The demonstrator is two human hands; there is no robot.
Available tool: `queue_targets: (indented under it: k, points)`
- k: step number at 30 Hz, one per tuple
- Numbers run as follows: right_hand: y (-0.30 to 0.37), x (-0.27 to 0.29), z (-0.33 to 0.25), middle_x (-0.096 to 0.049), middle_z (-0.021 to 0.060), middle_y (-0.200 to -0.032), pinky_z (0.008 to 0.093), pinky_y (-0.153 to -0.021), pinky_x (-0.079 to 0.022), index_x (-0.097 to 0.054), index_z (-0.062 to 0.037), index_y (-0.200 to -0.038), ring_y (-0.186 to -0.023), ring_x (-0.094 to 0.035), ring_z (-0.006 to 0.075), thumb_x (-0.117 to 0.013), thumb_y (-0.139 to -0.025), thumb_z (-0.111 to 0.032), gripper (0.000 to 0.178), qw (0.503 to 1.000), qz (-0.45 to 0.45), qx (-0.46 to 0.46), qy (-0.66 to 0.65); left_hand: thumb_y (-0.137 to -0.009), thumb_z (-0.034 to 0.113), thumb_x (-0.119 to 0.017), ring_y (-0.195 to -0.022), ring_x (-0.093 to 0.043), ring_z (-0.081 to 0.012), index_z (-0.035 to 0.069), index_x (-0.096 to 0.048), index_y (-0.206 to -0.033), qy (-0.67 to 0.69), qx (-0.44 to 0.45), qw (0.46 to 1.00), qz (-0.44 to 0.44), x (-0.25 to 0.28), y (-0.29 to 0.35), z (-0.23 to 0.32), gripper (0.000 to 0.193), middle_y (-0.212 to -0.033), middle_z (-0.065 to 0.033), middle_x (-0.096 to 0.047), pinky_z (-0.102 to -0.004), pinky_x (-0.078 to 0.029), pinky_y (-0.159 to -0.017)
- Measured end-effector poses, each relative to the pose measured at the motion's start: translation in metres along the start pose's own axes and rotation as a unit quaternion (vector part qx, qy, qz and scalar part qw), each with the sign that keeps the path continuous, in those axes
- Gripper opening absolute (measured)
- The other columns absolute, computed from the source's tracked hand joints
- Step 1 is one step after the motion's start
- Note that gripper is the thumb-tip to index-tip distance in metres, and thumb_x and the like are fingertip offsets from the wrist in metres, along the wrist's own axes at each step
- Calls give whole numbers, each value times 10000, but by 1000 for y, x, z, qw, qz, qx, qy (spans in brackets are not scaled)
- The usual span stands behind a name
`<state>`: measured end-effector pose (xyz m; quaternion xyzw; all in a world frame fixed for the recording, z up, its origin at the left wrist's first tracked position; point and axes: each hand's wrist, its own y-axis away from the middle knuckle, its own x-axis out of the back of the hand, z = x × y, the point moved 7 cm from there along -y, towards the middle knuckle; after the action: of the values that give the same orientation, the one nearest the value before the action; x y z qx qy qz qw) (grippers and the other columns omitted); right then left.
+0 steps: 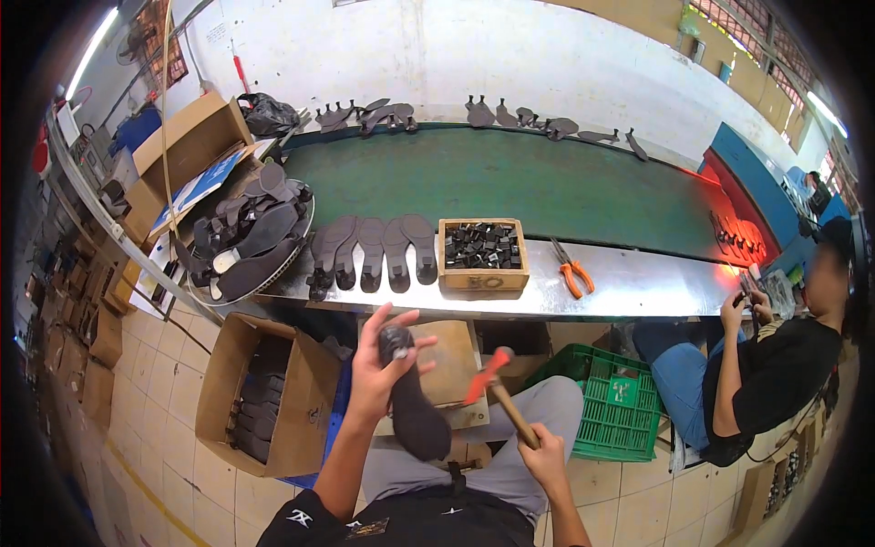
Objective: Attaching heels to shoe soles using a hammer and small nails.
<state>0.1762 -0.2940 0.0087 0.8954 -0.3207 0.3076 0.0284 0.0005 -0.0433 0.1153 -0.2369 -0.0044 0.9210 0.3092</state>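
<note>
My left hand grips a dark brown shoe sole by its heel end. The black heel points up between thumb and fingers, and the toe hangs down over my lap. In my right hand is a hammer, held by its wooden handle. Its red head is raised to the right of the sole, apart from it. Behind my hands, several matching soles with heels lie in a row on the metal bench edge. Beside them stands a wooden box of small black pieces.
Orange-handled pliers rest on the metal edge. Beyond runs a green conveyor belt with soles along its far side. A heaped round basket is at left, above a cardboard carton of soles. A green crate and a seated co-worker are at right.
</note>
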Motion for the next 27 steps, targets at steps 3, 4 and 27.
queue_targets:
  k: [3, 4, 27]
  points:
    - [41, 3, 46, -578, 47, -611, 305, -527, -463, -624, -50, -867, -564, -593, 144, -700, -801, -44, 100, 978, -13, -139, -158, -888, 102, -684, -1190, -575, -291, 18, -424, -1394, -436, -85, 896, 8, 37, -36, -49, 575, -1390, -177, -484, -403, -490, -966]
    - [54, 0, 61, -554, 17, -600, 274, -528, -458, -610, -45, -898, -552, -559, 114, -703, -828, -56, 117, 948, -22, -199, -248, -888, 102, -684, -1190, -575, -291, 18, -424, -1394, -437, -85, 895, 1, 41, -42, -60, 575, -1390, -177, -484, -403, -490, -966]
    - [45, 46, 33, -362, -52, -508, 229, -364, -263, -577, 8, -831, -379, -323, 39, -591, -978, -210, 264, 884, 177, -209, -378, -825, 160, -708, -930, -653, -376, 35, -673, -945, -749, -157, 627, -144, -60, -255, -120, 177, -944, -205, -664, -484, -522, -766]
